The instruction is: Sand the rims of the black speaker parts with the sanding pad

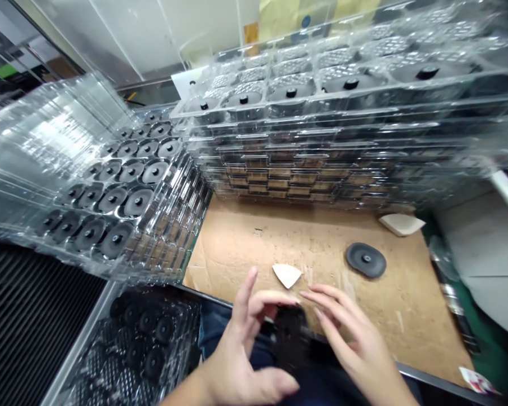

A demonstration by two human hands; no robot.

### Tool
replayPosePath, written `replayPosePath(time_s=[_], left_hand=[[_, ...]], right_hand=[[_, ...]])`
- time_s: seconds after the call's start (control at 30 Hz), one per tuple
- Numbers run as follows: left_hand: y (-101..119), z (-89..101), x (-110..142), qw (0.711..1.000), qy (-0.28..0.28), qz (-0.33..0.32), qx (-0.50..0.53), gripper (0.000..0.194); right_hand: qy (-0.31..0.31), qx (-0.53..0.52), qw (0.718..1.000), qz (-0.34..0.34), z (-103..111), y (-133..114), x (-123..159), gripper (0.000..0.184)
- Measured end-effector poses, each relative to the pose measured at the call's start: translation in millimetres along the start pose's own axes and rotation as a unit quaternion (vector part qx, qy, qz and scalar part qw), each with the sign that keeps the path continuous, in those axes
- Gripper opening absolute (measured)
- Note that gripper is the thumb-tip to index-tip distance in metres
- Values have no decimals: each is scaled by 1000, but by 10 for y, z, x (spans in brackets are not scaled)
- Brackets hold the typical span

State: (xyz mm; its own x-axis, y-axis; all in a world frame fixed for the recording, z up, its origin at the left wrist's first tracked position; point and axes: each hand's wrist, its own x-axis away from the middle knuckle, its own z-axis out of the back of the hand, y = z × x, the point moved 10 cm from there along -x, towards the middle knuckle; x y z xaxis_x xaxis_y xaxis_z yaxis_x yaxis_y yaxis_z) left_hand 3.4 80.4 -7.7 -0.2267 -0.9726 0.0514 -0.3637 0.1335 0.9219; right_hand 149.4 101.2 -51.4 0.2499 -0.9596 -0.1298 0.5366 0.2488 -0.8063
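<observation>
**Ribbed mat:** A black ribbed mat (29, 321) was seen at 8 o'clock.

**Lower tray:** A clear plastic tray (82, 361) at 7 o'clock was seen holding black discs.

**Left stack:** Clear trays (38, 141) were stacked at 10 o'clock, with a black disc (138, 202) seated in each visible cell of the top tray.

**Left hand:** The left hand (237, 361) was held at 6 o'clock, its fingers (271, 299) curved and spread from the thumb. Whether anything was pinched could not be told.

**Held item:** A blurred dark object (290, 338) was seen between the hands; its identity and grip could not be made out.

**Cardboard:** A white triangular piece (287, 275) was laid on a cardboard sheet (254, 242), just above the hands.

**Right hand:** The right hand (355, 338) was extended, its fingers (325, 299) loosely together and pointed at the blurred object.

**Back stack:** More stacked clear trays (322, 163) stood at 1 o'clock, their top layer filled with discs.

**Loose items:** A single disc (366, 260) lay at 4 o'clock; a second white piece (401, 224) lay at 2 o'clock; a printed card (476, 380) lay at 5 o'clock.

**Progress:** The visible top-tray cells were filled, while the lower layers could not be checked.
</observation>
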Motion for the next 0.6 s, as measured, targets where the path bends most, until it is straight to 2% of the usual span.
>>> replayPosePath(time_s=[0.07, 0.1, 0.17, 0.27, 0.37, 0.5, 0.53, 0.6], left_hand=[[160, -55, 3, 980, -16, -65, -189, 101], [208, -88, 7, 965, -24, -83, -248, 106], [272, -135, 21, 947, -38, -107, -301, 112], [281, -139, 60, 940, -44, -114, -318, 111], [236, -90, 120, 943, -34, -102, -316, 109], [211, -29, 172, 952, -16, -81, -295, 105], [197, -12, 170, 957, -11, -69, -281, 101], [34, 70, 160, 979, 9, 18, -205, 79]], right_hand=[[-1, 8, 1000, 1, 25, -31, 77, 23], [4, 10, 1000, 1, 51, -53, 110, 24], [15, 9, 1000, 6, 117, -122, 159, 24], [16, 12, 999, 34, 221, -307, 176, 27], [-4, 18, 996, 93, 289, -565, 137, 32], [-89, 43, 981, 165, 178, -790, 80, 36], [-102, 46, 977, 184, 141, -818, 88, 36], [-99, 33, 972, 211, 95, -835, 136, 32]])
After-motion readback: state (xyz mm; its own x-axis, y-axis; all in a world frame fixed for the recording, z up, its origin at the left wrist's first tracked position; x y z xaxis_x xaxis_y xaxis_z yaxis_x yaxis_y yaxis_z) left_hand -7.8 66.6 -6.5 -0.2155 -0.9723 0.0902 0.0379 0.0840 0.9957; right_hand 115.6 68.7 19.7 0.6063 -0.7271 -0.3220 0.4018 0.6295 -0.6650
